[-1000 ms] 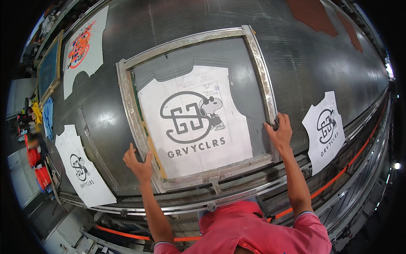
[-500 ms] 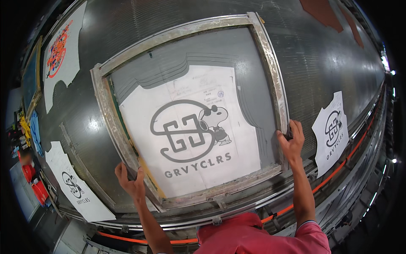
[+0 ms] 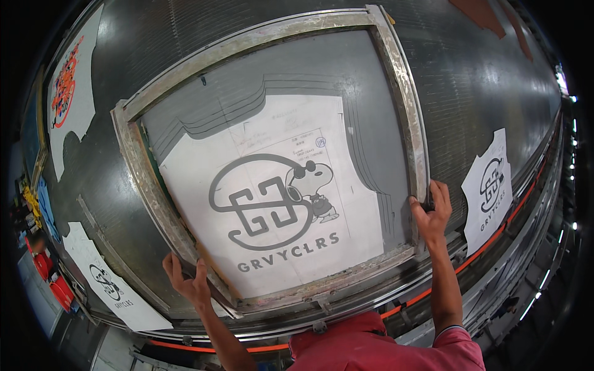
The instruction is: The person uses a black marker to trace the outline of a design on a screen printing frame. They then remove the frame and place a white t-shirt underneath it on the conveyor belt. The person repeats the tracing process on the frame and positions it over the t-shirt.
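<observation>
A large screen-printing frame (image 3: 247, 52) lies over the long dark table, with grey mesh (image 3: 309, 65) stretched inside its worn rails. Through the mesh a white garment panel (image 3: 201, 179) shows, along with a grey looping emblem, lettering and a cartoon dog in sunglasses. Whether these marks are on the mesh or the panel I cannot tell. My left hand (image 3: 189, 283) is closed round the left rail near its lower corner, thumb on the inner side. My right hand (image 3: 435, 215) grips the lower part of the right rail, its fingers curled over a dark piece there.
A printed white panel (image 3: 487, 201) lies right of the frame, another (image 3: 117, 287) at lower left. At far left is a panel with an orange print (image 3: 77, 80). Reddish-brown fabric (image 3: 476, 15) lies at the far right. A metal rail and orange strip (image 3: 458, 264) follow the table's near edge.
The frame and both hands appear slightly shifted, partly because my view has moved. Faint lines and small marks within the frame look sharper. Both hands keep their hold.
</observation>
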The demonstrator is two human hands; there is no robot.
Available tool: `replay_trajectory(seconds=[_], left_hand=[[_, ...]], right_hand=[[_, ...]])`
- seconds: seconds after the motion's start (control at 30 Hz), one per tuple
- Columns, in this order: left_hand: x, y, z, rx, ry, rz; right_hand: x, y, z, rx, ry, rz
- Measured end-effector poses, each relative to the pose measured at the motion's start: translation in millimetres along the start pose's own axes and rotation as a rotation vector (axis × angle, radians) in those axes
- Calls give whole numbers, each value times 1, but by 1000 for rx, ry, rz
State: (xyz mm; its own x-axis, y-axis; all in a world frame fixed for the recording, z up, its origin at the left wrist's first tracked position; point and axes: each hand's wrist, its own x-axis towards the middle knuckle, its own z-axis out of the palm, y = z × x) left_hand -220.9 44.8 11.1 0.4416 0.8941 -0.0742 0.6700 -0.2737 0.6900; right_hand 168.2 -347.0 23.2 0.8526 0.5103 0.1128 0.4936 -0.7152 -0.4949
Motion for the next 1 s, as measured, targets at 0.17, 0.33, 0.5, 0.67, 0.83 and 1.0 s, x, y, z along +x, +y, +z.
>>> replay_trajectory(seconds=[0.17,0.33,0.5,0.67,0.83,1.0], left_hand=[[0,7,-2,51,8,-7],[1,11,-3,61,1,-8],[1,9,0,-12,5,-45],[0,10,-3,-28,0,-30],[2,10,-2,-30,-10,-14],[-8,-21,-6,66,6,17]], right_hand=[[0,1,2,15,-11,26],[-2,4,1,-24,-29,39],[-5,7,0,-46,-28,33],[-5,10,1,-4,-77,64],[-6,9,0,-10,-60,38],[-1,6,-1,-41,-30,-11]])
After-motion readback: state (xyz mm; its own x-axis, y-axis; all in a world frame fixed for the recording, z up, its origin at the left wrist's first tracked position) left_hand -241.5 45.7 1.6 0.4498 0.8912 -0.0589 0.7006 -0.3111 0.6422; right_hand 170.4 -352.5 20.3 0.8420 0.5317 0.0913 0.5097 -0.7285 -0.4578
